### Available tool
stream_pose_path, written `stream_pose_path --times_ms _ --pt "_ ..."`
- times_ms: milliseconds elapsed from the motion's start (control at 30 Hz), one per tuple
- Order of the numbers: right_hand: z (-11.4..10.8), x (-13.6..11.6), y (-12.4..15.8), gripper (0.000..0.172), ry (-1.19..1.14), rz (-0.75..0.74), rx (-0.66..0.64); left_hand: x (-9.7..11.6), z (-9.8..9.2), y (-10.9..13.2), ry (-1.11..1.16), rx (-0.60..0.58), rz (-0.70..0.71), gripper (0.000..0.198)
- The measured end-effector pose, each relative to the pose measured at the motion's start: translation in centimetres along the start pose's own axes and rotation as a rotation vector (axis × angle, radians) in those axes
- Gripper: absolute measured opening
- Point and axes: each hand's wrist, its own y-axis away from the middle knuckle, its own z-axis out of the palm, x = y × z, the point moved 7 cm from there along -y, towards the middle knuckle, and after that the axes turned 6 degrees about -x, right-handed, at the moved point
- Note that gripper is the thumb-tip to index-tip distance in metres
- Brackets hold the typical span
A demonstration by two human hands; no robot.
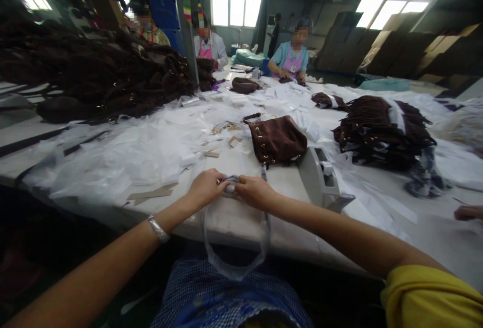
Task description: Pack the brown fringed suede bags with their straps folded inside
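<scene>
My left hand (206, 187) and my right hand (253, 191) meet at the near edge of the white table (234, 220). Both pinch the top of a clear plastic-wrapped strap (236, 262) that hangs in a loop over my lap. A small dark part sits between my fingertips. A silver bracelet is on my left wrist. Just beyond my hands lies a brown drawstring bag (277, 139) with metal eyelets.
A grey tape dispenser (320, 174) stands right of my hands. Clear plastic bags (124, 154) and card scraps litter the left. Piles of brown bags lie at left (94, 76) and right (381, 129). Three people work at the far end. Another person's hand (468, 212) shows at right.
</scene>
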Motion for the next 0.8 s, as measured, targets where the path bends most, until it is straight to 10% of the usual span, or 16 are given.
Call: stream_pose_path --times_ms 333,600,800 --pt "-1.6 1.0 0.7 0.028 0.058 -0.313 -0.091 0.6 1.0 -3.9 0.095 -0.243 0.258 0.023" --pt "-0.6 -0.2 -0.6 0.022 0.059 -0.118 -0.037 -1.5 -0.2 -0.2 0.025 0.024 -0.012 0.035" --pt "-0.7 0.0 -0.8 0.017 -0.171 -0.05 -0.012 -1.2 0.8 0.0 0.049 -0.093 -0.012 0.03"
